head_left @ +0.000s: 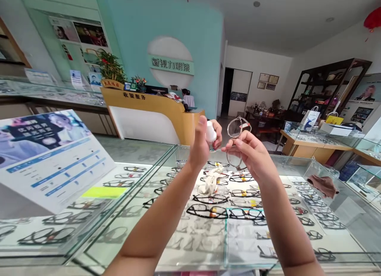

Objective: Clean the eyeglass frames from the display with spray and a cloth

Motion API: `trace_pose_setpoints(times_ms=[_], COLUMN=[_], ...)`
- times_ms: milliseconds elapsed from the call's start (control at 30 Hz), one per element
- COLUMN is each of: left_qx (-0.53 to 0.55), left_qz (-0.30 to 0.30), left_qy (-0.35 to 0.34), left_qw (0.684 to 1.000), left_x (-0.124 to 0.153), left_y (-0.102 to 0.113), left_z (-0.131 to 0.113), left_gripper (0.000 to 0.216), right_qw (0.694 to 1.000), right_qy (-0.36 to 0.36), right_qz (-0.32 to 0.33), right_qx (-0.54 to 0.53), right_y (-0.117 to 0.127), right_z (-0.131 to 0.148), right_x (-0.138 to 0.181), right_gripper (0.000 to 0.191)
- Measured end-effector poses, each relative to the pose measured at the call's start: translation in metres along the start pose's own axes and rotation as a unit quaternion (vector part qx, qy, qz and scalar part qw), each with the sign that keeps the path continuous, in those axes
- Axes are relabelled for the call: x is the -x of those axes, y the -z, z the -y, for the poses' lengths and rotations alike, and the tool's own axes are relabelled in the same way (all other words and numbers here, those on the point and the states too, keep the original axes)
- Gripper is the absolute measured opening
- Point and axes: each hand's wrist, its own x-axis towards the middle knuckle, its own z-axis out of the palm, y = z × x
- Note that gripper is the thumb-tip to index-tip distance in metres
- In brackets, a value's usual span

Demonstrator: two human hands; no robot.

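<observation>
My left hand (199,149) is closed round a small spray bottle (210,132) with a white top, its thumb raised along the near side. Just to the right, my right hand (258,159) pinches a pair of round thin-rimmed eyeglasses (235,127) near the middle. The glasses are turned on end, one lens above the other, facing the bottle. Both hands are held up over the glass counter. Below them, a crumpled whitish cloth (210,181) lies on the glass top.
Rows of eyeglass frames (207,211) fill the glass display case (171,159). A folded printed card (56,161) stands at the left, near a yellow-green strip (104,192). A brown cloth (323,185) lies at the right. Behind is a wooden reception desk (154,109) with a person (188,99).
</observation>
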Motion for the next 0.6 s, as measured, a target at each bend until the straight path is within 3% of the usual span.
trace_pose_setpoints(times_ms=[133,233,433,533,600], left_qx=[-0.154,-0.223,-0.138,-0.107,-0.144], left_qz=[-0.08,-0.099,-0.077,-0.047,-0.027], left_qy=[-0.105,-0.135,-0.095,-0.086,-0.107], left_qw=[0.979,0.96,0.983,0.989,0.983], left_x=[0.004,0.004,0.001,0.0,0.0], left_y=[0.008,0.011,0.005,0.005,0.007], left_z=[0.013,0.02,0.02,0.016,0.015], left_gripper=[0.053,0.041,0.045,0.049,0.047], right_qw=[1.0,1.0,1.0,0.998,0.993], right_qy=[-0.012,-0.018,-0.012,0.012,0.026], right_qz=[0.012,0.012,0.008,-0.049,-0.094], right_qx=[0.004,0.013,-0.004,-0.042,-0.059], right_y=[-0.005,-0.01,-0.012,-0.004,0.001], right_z=[-0.004,-0.005,-0.006,-0.01,-0.014], right_x=[0.006,0.008,0.005,-0.003,-0.007], right_gripper=[0.043,0.043,0.043,0.041,0.039])
